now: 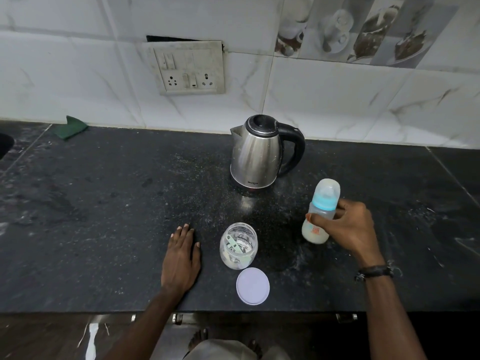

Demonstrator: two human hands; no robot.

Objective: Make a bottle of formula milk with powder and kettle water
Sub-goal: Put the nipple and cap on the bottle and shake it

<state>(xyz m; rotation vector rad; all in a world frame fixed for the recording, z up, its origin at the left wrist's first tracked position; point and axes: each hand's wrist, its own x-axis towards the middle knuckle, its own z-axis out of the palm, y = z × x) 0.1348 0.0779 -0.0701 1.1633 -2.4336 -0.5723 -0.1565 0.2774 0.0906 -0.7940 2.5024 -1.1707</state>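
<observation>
A baby bottle [322, 209] with a blue collar and clear cap stands on the dark counter [104, 216], whitish milk in its lower part. My right hand [350, 227] grips it around the middle. A steel kettle [257, 154] with a black handle stands behind, lid shut. An open clear jar [239, 246] holds white powder and a pale green scoop. Its lilac lid [252, 286] lies flat just in front of the jar. My left hand [181, 255] rests flat on the counter, left of the jar, holding nothing.
A wall socket panel [191, 70] sits on the tiled wall behind the kettle. A green cloth [71, 127] lies at the back left. The counter's front edge [233, 311] runs just below the lid.
</observation>
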